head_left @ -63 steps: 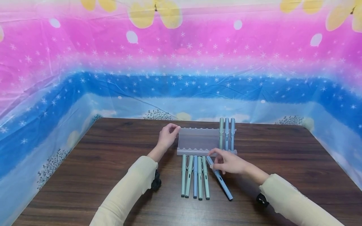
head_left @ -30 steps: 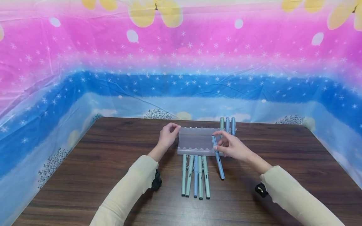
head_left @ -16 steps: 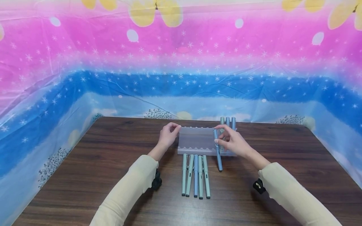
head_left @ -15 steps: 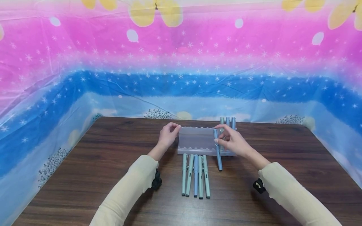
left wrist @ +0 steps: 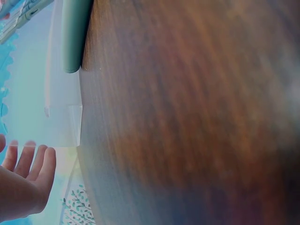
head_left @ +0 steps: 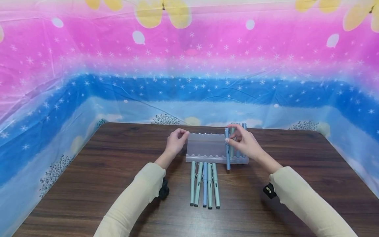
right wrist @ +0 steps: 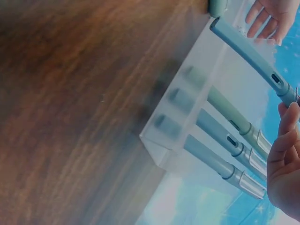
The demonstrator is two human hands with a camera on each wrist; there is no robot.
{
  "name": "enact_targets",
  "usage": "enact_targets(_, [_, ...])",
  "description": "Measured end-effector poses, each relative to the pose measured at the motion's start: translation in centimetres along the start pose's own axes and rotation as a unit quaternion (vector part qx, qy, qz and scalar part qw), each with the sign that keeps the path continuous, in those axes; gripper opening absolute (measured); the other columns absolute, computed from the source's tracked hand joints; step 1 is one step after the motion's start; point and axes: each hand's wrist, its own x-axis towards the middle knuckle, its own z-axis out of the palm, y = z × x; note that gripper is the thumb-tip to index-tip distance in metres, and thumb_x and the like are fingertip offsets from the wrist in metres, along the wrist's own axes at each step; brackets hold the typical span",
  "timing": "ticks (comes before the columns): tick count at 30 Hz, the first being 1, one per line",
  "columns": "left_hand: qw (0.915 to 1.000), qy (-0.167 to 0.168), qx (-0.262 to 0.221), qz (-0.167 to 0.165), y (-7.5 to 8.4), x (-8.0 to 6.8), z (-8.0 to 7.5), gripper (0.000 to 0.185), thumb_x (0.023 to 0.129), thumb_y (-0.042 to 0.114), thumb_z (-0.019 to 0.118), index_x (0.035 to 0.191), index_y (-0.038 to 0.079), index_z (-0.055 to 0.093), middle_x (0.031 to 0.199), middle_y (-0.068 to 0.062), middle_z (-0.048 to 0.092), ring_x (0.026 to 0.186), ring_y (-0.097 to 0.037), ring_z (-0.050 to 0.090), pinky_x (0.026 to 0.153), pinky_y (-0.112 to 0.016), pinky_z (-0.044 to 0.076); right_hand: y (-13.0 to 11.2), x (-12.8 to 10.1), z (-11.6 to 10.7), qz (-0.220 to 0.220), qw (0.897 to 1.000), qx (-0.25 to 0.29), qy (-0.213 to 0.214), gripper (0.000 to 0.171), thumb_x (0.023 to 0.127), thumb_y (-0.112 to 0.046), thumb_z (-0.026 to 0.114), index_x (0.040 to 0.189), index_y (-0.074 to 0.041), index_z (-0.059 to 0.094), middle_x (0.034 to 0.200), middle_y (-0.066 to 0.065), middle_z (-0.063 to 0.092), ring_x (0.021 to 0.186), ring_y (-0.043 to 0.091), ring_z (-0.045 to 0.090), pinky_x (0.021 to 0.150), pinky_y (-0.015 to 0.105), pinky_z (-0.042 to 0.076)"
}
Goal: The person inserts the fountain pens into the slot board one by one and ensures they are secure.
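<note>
A dark wooden table (head_left: 88, 174) is backed by a patterned cloth (head_left: 189, 89) in pink and blue. On the table a translucent rack (head_left: 205, 144) with notched edges is set, its right end occupied by three upright pens: one green (right wrist: 229, 108), then two blue, their lower ends seen through the front lip. The notches further left are unfilled.

The rack's upper left corner is pinched by the thumb and fingers of the left hand (head_left: 176, 141). By the right hand (head_left: 247, 144), a blue pen (head_left: 227, 154) is grasped near its cap between thumb and curled fingers; it is held nearly upright, just left of the three racked pens, its lower end overlapping the front lip. Whether the rack is touched by it cannot be told.

Before the rack, five loose pens (head_left: 205, 184) are laid side by side, the middle one blue, the others green.
</note>
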Motion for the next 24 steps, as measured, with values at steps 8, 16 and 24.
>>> enact_targets(8, [1.0, 0.002, 0.002, 0.003, 0.0, -0.1, 0.0, 0.022, 0.089, 0.024, 0.054, 0.096, 0.004, 0.06, 0.083, -0.008, 0.06, 0.075, -0.026, 0.057, 0.064, -0.031, 0.045, -0.4, 0.8, -0.3, -0.009, 1.0, -0.012, 0.011, 0.044, 0.085, -0.02, 0.061, 0.124, -0.019, 0.041, 0.085, 0.006, 0.058, 0.058, 0.031, 0.056, 0.046, 0.036, 0.045])
enact_targets(16, [1.0, -0.002, -0.004, 0.002, -0.1, 0.0, 0.0, 0.022, 0.089, 0.023, 0.054, 0.096, 0.004, 0.059, 0.084, -0.009, 0.06, 0.078, -0.029, 0.057, 0.066, -0.032, 0.046, -0.3, 1.4, -0.9, -0.026, 0.999, -0.034, 0.034, 0.044, 0.085, -0.021, 0.06, 0.125, -0.018, 0.041, 0.085, 0.006, 0.059, 0.054, 0.027, 0.055, 0.045, 0.035, 0.044])
enact_targets(24, [1.0, -0.003, -0.009, 0.002, -0.1, 0.0, 0.0, 0.021, 0.089, 0.023, 0.054, 0.096, 0.003, 0.059, 0.083, -0.009, 0.059, 0.078, -0.029, 0.057, 0.066, -0.032, 0.046, -0.6, 1.7, -1.0, -0.038, 0.996, -0.05, 0.061, 0.045, 0.084, -0.018, 0.061, 0.125, -0.018, 0.04, 0.085, 0.007, 0.061, 0.052, 0.027, 0.054, 0.044, 0.035, 0.043])
